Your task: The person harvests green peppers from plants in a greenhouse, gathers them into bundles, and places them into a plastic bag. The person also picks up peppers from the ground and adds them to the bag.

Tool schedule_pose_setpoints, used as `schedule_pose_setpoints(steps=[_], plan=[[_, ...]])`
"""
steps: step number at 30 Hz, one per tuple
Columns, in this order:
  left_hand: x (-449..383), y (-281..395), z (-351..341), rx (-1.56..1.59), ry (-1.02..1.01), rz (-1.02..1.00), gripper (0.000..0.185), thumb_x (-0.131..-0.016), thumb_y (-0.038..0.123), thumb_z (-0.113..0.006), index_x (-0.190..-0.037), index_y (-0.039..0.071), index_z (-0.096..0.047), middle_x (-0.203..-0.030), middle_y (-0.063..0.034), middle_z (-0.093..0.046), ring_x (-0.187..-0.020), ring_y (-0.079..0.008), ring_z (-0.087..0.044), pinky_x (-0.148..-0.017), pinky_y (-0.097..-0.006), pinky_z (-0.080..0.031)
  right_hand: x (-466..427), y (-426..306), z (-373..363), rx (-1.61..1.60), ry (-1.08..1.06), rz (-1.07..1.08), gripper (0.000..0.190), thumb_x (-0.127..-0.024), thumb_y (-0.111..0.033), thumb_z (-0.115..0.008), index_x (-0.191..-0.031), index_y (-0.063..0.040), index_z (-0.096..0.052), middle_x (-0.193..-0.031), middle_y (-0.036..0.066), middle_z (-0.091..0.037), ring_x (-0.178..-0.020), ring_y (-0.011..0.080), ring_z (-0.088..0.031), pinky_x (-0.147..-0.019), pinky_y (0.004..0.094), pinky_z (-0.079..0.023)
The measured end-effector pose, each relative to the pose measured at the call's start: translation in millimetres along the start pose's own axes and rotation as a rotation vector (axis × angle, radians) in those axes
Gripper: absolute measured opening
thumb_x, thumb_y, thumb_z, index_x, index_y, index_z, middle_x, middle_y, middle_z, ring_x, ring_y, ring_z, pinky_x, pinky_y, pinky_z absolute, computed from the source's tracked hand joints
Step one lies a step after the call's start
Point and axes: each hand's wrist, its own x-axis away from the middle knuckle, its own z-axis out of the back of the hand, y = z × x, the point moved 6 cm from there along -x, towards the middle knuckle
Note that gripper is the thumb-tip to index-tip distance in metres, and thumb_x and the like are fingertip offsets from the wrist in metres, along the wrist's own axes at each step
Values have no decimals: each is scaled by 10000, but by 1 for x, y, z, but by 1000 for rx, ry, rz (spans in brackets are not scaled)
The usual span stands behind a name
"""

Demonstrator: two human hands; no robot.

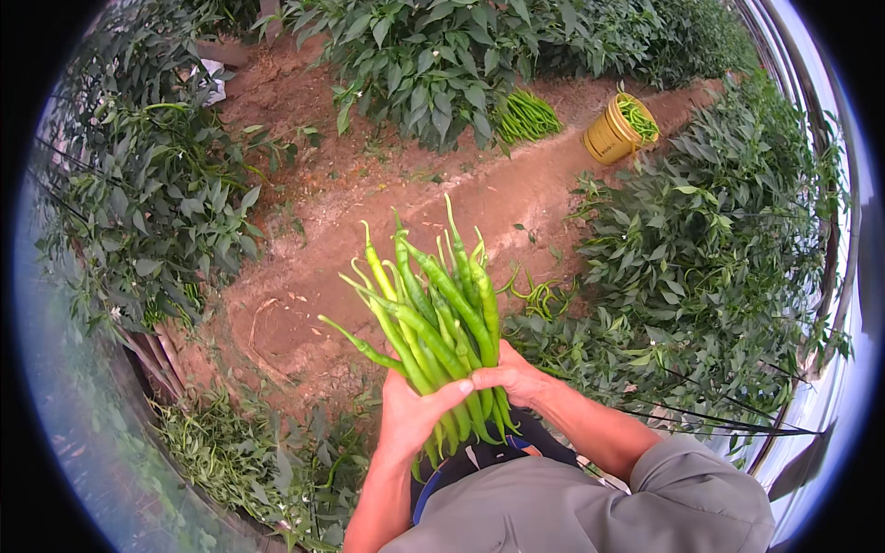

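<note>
A thick bunch of long green chili peppers [442, 325] is held upright in front of my body, its tips fanned out. My left hand [415, 408] wraps the lower left side of the bunch, with the thumb across the front. From the right, my right hand [510, 377] grips the same bunch, and its thumb meets the left thumb. Most fingers of both hands are hidden behind the peppers. Short lower ends of the peppers stick out below the hands, over my dark clothing.
A yellow bucket [608, 135] of green peppers stands tilted on the soil path [387, 200]. Beside the plants lies a pile of peppers [529, 116]; loose peppers [546, 296] lie nearer, at the right. Leafy pepper plants [691, 228] border the path.
</note>
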Motion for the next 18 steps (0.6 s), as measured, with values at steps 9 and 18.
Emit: schedule_pose_setpoints(steps=[9,18], plan=[[-48,42,43,127,-30,139,607,-917,112,-845,-1440,-34,-572,-1304,-133,-715,-1160,-240,-709,-1018,-401,-583,-62,-48,-40,-49,60,-201,666,-904,-270,-888,-1457,-9,-623,-1341,131,-725,-1189,248,-717,-1030,423,-590],[-66,68,19,161,-48,172,647,-905,172,-872,-1434,-60,-580,-1293,-154,-721,-1162,-253,-718,-1017,-411,-600,-63,-108,-41,31,37,-244,690,-900,-312,-894,-1461,-17,-621,-1361,154,-713,-1218,264,-706,-1038,445,-591]])
